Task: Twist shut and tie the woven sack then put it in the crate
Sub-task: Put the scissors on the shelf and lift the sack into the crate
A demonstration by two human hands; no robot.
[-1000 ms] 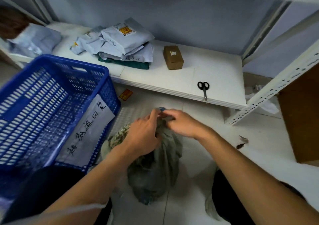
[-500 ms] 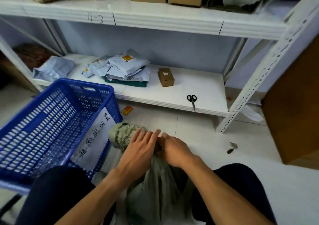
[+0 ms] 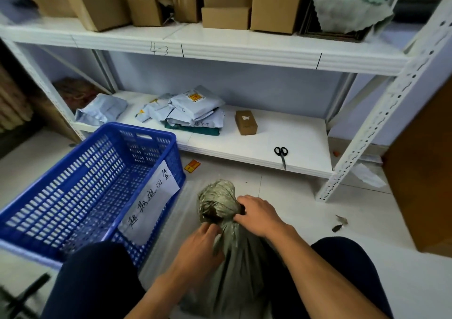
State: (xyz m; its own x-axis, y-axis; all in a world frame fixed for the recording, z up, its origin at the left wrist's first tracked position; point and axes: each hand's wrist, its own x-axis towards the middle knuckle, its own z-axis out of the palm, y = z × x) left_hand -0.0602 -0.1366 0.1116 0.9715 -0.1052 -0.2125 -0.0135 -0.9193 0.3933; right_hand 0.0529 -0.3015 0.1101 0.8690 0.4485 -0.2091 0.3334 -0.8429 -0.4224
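Both hands close on the neck of the woven sack (image 3: 234, 260). The fingers (image 3: 210, 228) of the left hand (image 3: 197, 251) curl into the gathered cloth from the person's side, and those of the right hand (image 3: 259, 215) wrap it from the side away from the crate (image 3: 137, 133), so the throat is pinched between them. Whether a tie is already round the neck I cannot tell. Above the grip the mouth flares in a crumpled, frayed tuft (image 3: 216, 200). Below it the body swells into pleated grey-green weave, dull and papery, standing on the floor between the person's knees, just beside the crate's labelled wall. Its long axis runs up from floor to tuft. The crate is rigid blue latticed plastic with an open top, and it lies on the left hand's side, so that hand is nearer. The lift would likely go up and across over the rim. Beyond the crate, scissors (image 3: 281, 153) lie on the low shelf (image 3: 300, 133).
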